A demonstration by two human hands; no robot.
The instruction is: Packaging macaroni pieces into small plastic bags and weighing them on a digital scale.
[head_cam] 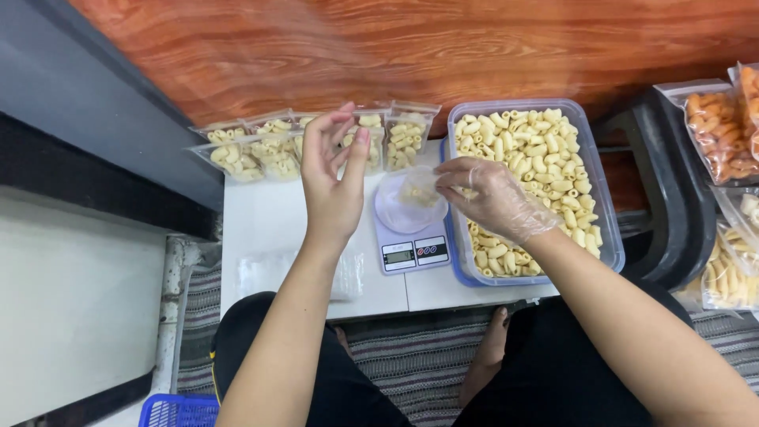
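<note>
Presently we find our gloved right hand (494, 198) pinching a small clear bag (417, 188) over the scale (409, 237), beside the pasta tub (597, 205) for short reach, left hand (336, 170) open, holding nothing.

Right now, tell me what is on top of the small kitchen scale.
On the kitchen scale sits a small clear bag with a few pale macaroni pieces inside, held by the gloved right hand. The bag covers the weighing platform beneath, so its surface cannot be seen.

L hand (332, 178) raised, fingers (357, 154) loosely spread; R hand (494, 198) gloved, fingers (451, 174) pinched.
</note>
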